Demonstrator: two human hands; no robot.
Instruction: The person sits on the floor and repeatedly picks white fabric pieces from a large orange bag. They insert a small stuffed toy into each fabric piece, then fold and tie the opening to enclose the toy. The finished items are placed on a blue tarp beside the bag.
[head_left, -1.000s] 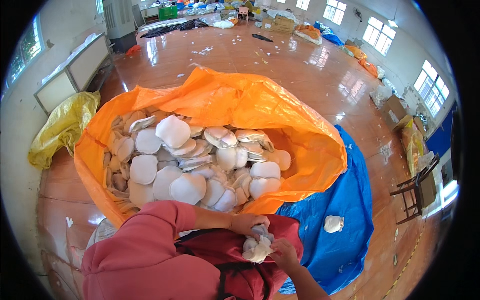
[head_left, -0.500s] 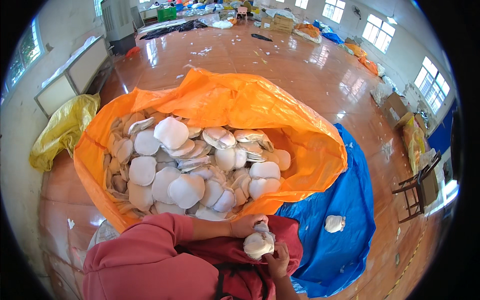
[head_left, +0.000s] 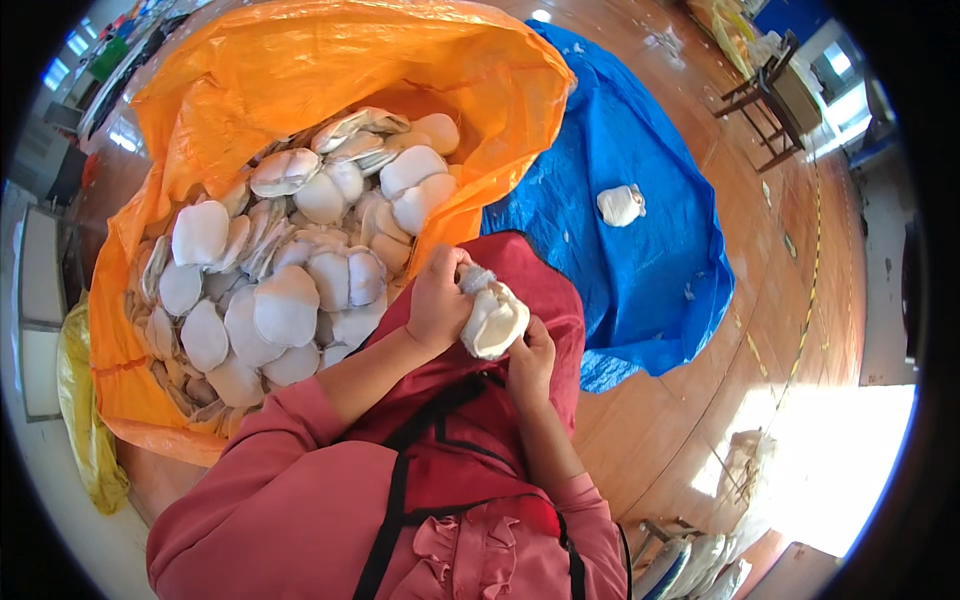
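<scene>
An orange sack [head_left: 400, 45], wide-mouthed and heaped with rounded off-white pads [head_left: 285, 305], dominates the upper left of the frame. A person in a pink top [head_left: 270, 500] sits at lower center, while a blue sheet [head_left: 650, 290] spreads across the upper right. A dark red apron [head_left: 545, 290] covers the lap mid-frame. At far left slumps a yellow sack [head_left: 85, 410]; a dark chair [head_left: 775, 105] stands at upper right. Near center, the left hand [head_left: 440, 300] curls closed on the grayish upper end of a white cloth bundle [head_left: 497, 322], as the right hand [head_left: 532, 360] pinches its lower right edge between bent fingers. A smaller white bundle [head_left: 622, 205] lies on the blue sheet, right of center.
</scene>
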